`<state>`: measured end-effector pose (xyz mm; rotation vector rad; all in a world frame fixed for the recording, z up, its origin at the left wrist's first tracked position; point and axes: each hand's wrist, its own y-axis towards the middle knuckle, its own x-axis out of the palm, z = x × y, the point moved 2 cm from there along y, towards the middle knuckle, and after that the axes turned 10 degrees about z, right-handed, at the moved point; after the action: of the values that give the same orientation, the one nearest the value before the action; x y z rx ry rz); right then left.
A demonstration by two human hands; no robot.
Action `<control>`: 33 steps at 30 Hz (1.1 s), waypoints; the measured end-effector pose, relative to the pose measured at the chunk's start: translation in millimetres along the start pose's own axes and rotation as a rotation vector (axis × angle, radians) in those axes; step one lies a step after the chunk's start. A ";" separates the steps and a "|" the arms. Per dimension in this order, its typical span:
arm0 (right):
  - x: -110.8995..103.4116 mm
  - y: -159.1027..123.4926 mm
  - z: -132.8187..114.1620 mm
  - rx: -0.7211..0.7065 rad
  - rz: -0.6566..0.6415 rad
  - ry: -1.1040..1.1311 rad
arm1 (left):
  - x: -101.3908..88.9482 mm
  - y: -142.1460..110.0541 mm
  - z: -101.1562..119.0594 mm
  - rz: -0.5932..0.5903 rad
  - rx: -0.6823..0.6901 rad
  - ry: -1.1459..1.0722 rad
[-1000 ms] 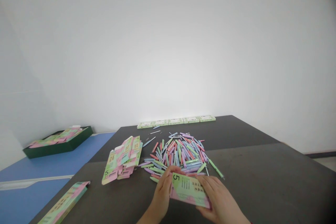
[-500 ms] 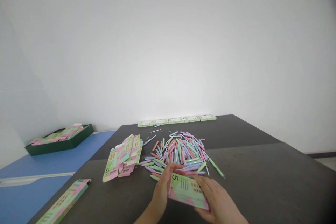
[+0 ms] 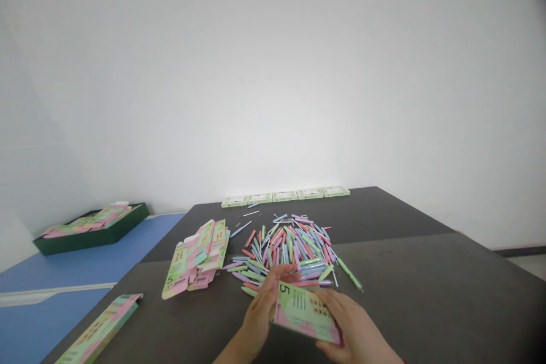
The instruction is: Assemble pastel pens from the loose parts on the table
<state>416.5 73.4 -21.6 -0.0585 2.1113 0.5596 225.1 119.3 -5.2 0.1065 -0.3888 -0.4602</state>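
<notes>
Between my two hands is a green and pink cardboard box [image 3: 302,313] printed with a "5", held tilted above the near part of the dark table. My left hand [image 3: 267,298] grips its left end, fingers curled around the edge. On the right end, my right hand [image 3: 347,321] is wrapped with the thumb below and fingers on top. Just beyond the hands lies a loose heap of pastel pens [image 3: 294,244] in red, green, blue and purple. What the box contains is hidden.
Left of the pens lies a pile of flat cartons [image 3: 196,259]. A stack of cartons [image 3: 100,330] is at the near left. Farther left, a dark green tray [image 3: 91,239] with cartons stands on a blue table [image 3: 153,244]. Several boxes [image 3: 285,195] line the table's far edge.
The view has shifted slightly, moving the table items a little left in the picture. Both hands keep their grip on the box, with almost no other movement.
</notes>
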 end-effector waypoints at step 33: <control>7.7 -1.7 -4.5 -0.019 0.011 0.067 | 3.4 -11.5 16.3 -0.021 0.293 0.680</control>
<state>409.0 71.3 -26.3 -0.0773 2.1725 0.5917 216.8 107.2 8.8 0.5355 0.2171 -0.3590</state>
